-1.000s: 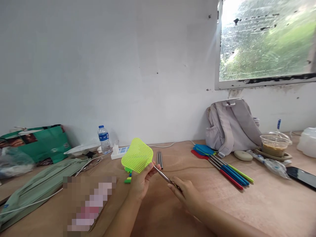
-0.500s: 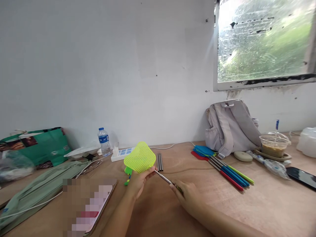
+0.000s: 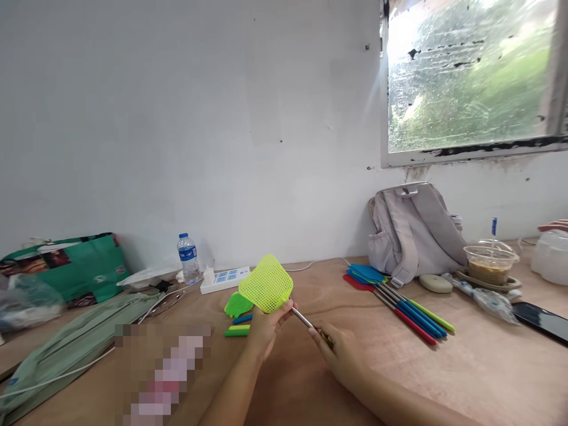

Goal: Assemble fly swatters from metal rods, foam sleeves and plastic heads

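Nearest, the right hand (image 3: 341,352) is closed round the handle end of one yellow-green fly swatter (image 3: 266,284); the left hand (image 3: 268,328) pinches its neck, where one metal shaft (image 3: 303,318) meets the perforated head. The swatter is above a wooden tabletop (image 3: 302,384), its long axis oblique, running from near right to far left; the head points away from the person and leftward.

To the right lies a bundle of swatters: one red handle (image 3: 415,325), at least two blue handles (image 3: 420,320) and one yellow-green handle (image 3: 432,315); their stacked blue heads (image 3: 366,272) overlap too closely to count. Left of the left hand lie at least one green handle (image 3: 235,332), one blue piece (image 3: 242,318) and one green swatter head (image 3: 235,305). Beyond stand one power strip (image 3: 222,282), one water bottle (image 3: 189,260) and one backpack (image 3: 415,231).
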The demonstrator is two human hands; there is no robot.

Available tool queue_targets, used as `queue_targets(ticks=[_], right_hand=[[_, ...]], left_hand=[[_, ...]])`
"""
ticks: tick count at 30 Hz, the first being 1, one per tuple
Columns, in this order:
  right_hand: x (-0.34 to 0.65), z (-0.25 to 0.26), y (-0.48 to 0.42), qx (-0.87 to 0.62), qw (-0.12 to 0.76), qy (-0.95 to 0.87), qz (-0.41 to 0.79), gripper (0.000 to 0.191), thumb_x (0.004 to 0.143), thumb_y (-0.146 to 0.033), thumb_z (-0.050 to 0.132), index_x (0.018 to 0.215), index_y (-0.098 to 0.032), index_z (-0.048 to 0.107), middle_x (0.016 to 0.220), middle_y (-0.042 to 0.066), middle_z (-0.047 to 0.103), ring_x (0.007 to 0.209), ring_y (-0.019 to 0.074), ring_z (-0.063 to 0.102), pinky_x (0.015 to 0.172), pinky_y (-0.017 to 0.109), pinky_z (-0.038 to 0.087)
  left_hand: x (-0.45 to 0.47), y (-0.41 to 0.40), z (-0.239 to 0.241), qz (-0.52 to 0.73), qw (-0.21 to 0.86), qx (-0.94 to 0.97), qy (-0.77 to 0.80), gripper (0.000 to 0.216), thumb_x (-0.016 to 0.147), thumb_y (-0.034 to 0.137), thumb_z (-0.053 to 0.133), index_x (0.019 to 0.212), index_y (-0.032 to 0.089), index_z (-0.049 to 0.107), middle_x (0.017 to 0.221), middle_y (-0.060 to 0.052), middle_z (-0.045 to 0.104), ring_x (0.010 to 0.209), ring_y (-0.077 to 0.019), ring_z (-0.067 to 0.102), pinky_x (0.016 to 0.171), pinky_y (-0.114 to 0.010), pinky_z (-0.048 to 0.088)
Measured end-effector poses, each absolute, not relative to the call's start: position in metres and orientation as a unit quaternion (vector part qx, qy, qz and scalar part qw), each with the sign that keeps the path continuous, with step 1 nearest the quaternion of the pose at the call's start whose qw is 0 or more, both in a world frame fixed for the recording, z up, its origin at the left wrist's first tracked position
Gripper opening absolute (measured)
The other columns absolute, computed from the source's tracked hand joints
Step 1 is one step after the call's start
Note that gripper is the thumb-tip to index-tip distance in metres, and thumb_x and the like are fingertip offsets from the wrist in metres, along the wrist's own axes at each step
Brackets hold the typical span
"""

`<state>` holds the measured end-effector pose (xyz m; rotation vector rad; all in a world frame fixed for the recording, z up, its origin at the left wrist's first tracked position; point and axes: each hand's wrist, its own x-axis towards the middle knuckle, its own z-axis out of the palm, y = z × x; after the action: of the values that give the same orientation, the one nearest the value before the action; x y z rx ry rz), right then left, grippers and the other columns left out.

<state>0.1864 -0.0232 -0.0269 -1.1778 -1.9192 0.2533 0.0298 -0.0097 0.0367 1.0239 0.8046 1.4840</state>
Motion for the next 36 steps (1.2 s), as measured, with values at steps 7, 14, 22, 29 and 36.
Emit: queue_targets(ticks=[7, 14, 22, 29, 36], right_hand=[[0.187, -0.023, -0.022, -0.485, 0.361, -0.788, 0.113, 0.031, 0.087, -0.037, 0.037, 0.071, -0.019, 0.056, 0.063, 0.001, 0.061, 0.057, 0.0137, 0.055, 0.052, 0.022, 0.029], [0.219, -0.018, -0.013, -0.493, 0.264, -0.824, 0.091, 0.013, 0.081, -0.023, 0.041, 0.088, -0.02, 0.052, 0.077, 0.003, 0.066, 0.07, 0.0179, 0.059, 0.055, 0.024, 0.032], [0.338, 0.005, 0.02, -0.706, 0.187, -0.675, -0.102, 0.026, 0.084, -0.037, 0.037, 0.087, -0.023, 0.058, 0.077, 0.01, 0.066, 0.073, 0.0253, 0.061, 0.054, 0.029, 0.034], [0.4, -0.006, 0.033, -0.745, 0.162, -0.647, -0.015, 0.033, 0.081, -0.035, 0.038, 0.075, -0.02, 0.067, 0.082, 0.011, 0.067, 0.078, 0.0243, 0.062, 0.057, 0.028, 0.039], [0.372, -0.026, 0.048, -0.705, 0.164, -0.687, -0.06, 0.026, 0.08, -0.017, 0.038, 0.079, -0.015, 0.064, 0.085, 0.013, 0.063, 0.076, 0.0217, 0.06, 0.063, 0.029, 0.039]], left_hand=[[0.024, -0.006, 0.021, 0.647, 0.535, 0.399, 0.37, 0.035, 0.046, 0.02, 0.079, 0.075, 0.013, 0.061, 0.072, -0.002, 0.064, 0.067, -0.0142, 0.061, 0.07, -0.03, 0.052], [-0.024, 0.023, 0.002, 0.638, 0.406, 0.455, 0.469, 0.031, 0.061, 0.041, 0.066, 0.078, 0.016, 0.059, 0.077, -0.007, 0.066, 0.069, -0.0186, 0.062, 0.062, -0.029, 0.05], [-0.089, 0.027, -0.01, 0.483, -0.039, 0.556, 0.675, 0.019, 0.074, 0.034, 0.041, 0.068, 0.02, 0.052, 0.071, -0.003, 0.06, 0.068, -0.0192, 0.055, 0.064, -0.029, 0.041], [-0.082, 0.025, -0.01, 0.396, -0.072, 0.641, 0.654, 0.018, 0.071, 0.03, 0.041, 0.062, 0.021, 0.054, 0.072, -0.004, 0.061, 0.073, -0.0204, 0.054, 0.066, -0.029, 0.039], [-0.079, 0.024, -0.006, 0.378, -0.02, 0.626, 0.682, 0.02, 0.071, 0.031, 0.041, 0.061, 0.021, 0.055, 0.07, -0.003, 0.062, 0.069, -0.0191, 0.055, 0.062, -0.027, 0.039]])
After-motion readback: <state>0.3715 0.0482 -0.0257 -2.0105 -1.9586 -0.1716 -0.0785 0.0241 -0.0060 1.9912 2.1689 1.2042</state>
